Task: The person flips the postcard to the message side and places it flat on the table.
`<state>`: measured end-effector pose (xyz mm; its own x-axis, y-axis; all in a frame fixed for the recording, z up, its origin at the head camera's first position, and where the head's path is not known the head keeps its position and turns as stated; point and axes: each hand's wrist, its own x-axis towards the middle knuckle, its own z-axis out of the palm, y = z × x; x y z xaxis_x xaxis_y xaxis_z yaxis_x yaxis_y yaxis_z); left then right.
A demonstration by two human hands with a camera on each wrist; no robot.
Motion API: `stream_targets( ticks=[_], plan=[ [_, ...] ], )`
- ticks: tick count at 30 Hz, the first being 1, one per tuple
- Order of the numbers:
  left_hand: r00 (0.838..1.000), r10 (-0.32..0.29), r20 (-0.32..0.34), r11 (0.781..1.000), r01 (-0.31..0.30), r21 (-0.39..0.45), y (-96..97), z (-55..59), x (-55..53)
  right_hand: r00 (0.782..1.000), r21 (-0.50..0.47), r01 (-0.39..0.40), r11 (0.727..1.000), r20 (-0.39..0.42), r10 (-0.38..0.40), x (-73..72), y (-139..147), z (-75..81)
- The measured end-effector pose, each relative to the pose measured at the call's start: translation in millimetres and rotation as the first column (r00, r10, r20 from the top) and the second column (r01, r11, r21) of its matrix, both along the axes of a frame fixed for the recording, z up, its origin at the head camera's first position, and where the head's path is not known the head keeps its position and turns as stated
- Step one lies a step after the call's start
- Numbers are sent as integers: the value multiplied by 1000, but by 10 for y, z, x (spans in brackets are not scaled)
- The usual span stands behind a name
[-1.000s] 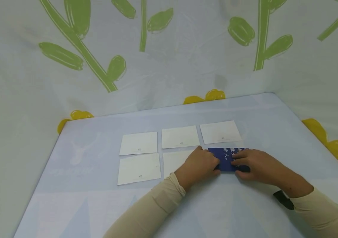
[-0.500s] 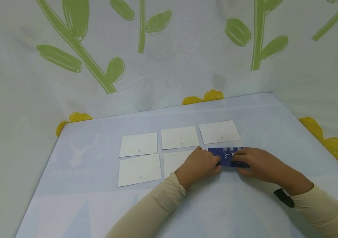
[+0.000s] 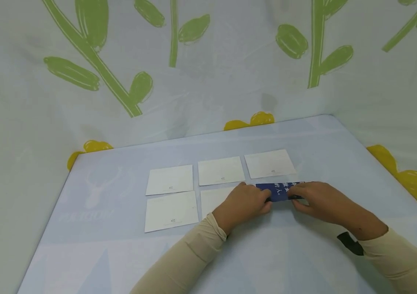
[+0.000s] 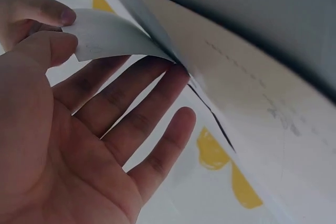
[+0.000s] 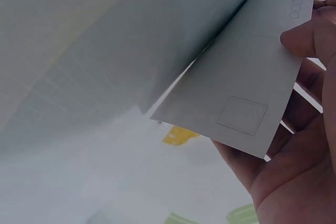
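Observation:
A postcard (image 3: 278, 192), dark blue with white characters on its front, is held between both hands, its near edge raised off the table. The left hand (image 3: 244, 202) pinches its left end, the thumb (image 4: 63, 48) on the white back and fingers spread on the other side. At the right end the right hand (image 3: 320, 200) pinches it near the lower edge, with the thumb (image 5: 302, 40) on the back. That white back, bearing a printed stamp box (image 5: 242, 115) and small circles, bends slightly. Partly behind the left hand lies a white postcard (image 3: 211, 199).
Several more white-backed postcards lie flat in rows, such as the far right postcard (image 3: 270, 163) and the near left postcard (image 3: 171, 211). The pale blue table (image 3: 94, 228) meets a fabric wall (image 3: 238, 81) with green leaf prints. A dark piece (image 3: 351, 243) sits under the right wrist.
The near edge of the blue postcard has risen, so less of its front shows in the head view. The right fingers have drawn together on it. The other postcards have stayed put.

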<state>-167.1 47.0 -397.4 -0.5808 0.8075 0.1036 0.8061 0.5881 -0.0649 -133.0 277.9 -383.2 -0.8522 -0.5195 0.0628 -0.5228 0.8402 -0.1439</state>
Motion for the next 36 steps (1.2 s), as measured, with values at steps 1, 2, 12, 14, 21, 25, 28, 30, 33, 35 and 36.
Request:
stream_targets(
  ticks=[1,2,12,14,21,25,28,30,33,35,36],
  plan=[
    [1000,3,17,1000,-3,-5,-4,5,-5,1000,3,3,1000,-4,-3,-1,-2,1],
    [999,6,39,1000,-5,-14,-7,10,-9,1000,7,8,1000,-5,-8,-3,-2,-2],
    [992,27,127,996,-37,76,-36,5,-64,1000,-18,-8,1000,-24,8,-16,17,34],
    [993,22,118,995,-33,91,-42,-7,-70,999,-14,-11,1000,-34,11,-15,19,47],
    [993,7,121,984,-28,176,-18,19,-77,995,-22,-4,1000,-104,2,-32,38,92],
    [992,19,122,977,-44,208,-8,45,-69,986,-38,-10,999,-165,3,-41,46,92],
    [995,40,86,972,-59,229,-12,59,-68,975,-56,-17,998,-223,4,-58,37,88],
    [996,58,66,969,-72,235,-21,60,-70,971,-68,-21,997,-240,4,-76,23,87],
    [995,82,54,966,-93,243,-38,63,-73,971,-88,-15,996,-239,-6,-101,-2,104],
    [994,92,58,961,-104,255,-39,55,-79,975,-102,-9,995,-223,-15,-121,1,113],
    [993,98,59,959,-110,261,-40,56,-82,976,-109,-5,994,-215,-19,-131,4,118]
  ],
)
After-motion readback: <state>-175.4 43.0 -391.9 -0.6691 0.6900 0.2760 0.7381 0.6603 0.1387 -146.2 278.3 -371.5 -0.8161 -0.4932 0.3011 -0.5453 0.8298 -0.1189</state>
